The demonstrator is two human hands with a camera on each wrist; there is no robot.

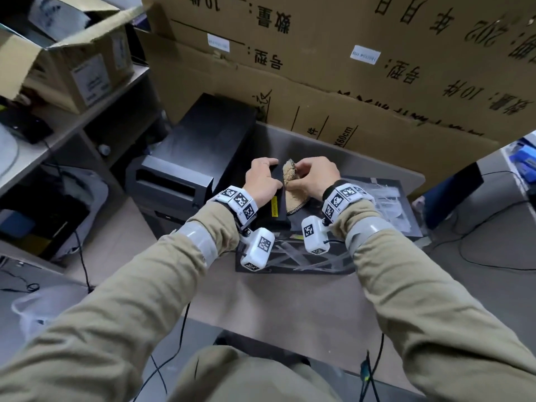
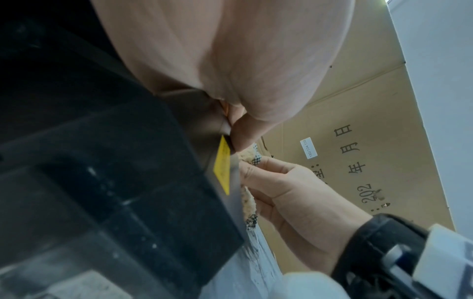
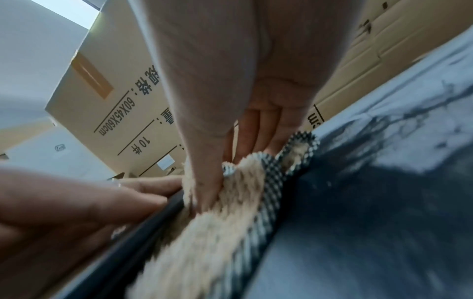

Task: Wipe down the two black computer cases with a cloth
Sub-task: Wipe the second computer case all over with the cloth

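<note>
A slim black computer case (image 1: 279,208) with a yellow sticker (image 2: 222,165) stands on edge on top of a flat black case (image 1: 385,207) wrapped in clear tape. My left hand (image 1: 262,181) grips the slim case from above, fingers curled over its top edge, thumb (image 2: 243,133) on the near face. My right hand (image 1: 314,177) holds a beige cloth (image 1: 293,195) with a checked border and presses it against the slim case's right side. In the right wrist view the thumb (image 3: 204,178) pushes into the cloth (image 3: 230,212), with the fingers behind its fold.
A larger black tower case (image 1: 203,146) stands to the left beside the grey table (image 1: 290,300). Big cardboard boxes (image 1: 348,68) wall off the back. A shelf (image 1: 95,108) with boxes is at the left, and cables (image 1: 493,262) trail across the floor.
</note>
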